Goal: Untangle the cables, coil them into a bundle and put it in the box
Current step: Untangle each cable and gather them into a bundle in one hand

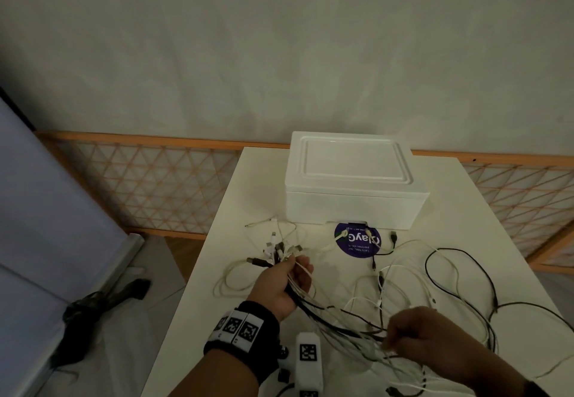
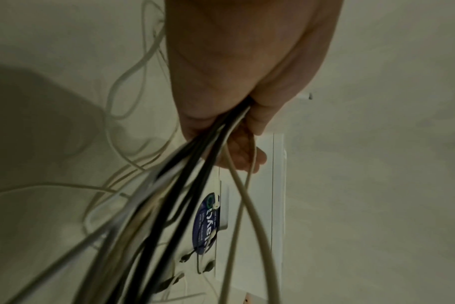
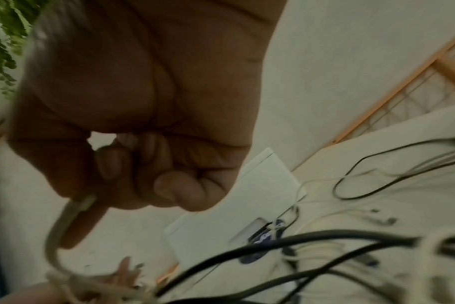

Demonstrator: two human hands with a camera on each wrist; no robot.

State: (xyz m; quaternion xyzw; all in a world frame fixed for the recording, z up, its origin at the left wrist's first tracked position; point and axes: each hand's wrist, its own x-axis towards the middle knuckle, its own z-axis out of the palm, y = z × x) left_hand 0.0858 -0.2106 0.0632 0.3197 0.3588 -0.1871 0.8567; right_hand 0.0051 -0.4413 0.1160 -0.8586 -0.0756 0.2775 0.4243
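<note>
**Many cables gathered in the left hand, one pinched in the right**

Many thin cables (image 1: 366,300), some black and some white or cream, sprawl over the lower middle and lower right of the head view on a pale table (image 1: 484,210). Their plug ends fan out above the left hand (image 1: 282,284), just left of centre; the strands then run down and right towards the right hand (image 1: 416,331). Loose loops lie to the left of the fist and far out on the right of the tabletop, one black loop standing out there.

In the left wrist view the fingers (image 2: 257,121) are curled round a thick bunch of dark and light strands, which leave the fist and spread towards the bottom of the frame. In the right wrist view the fingers (image 3: 169,185) are curled into the palm, and thumb and forefinger pinch a single pale cable at the lower left.

Behind the cables, in the upper middle of the table, stands the white box (image 1: 354,182) with its lid on. A round purple sticker (image 1: 357,243) lies just in front of it, partly under its front edge.

Both wrist views are blurred near the bottom, so single strands run together. The right forearm is cut off by the lower right corner of the head view.
</note>
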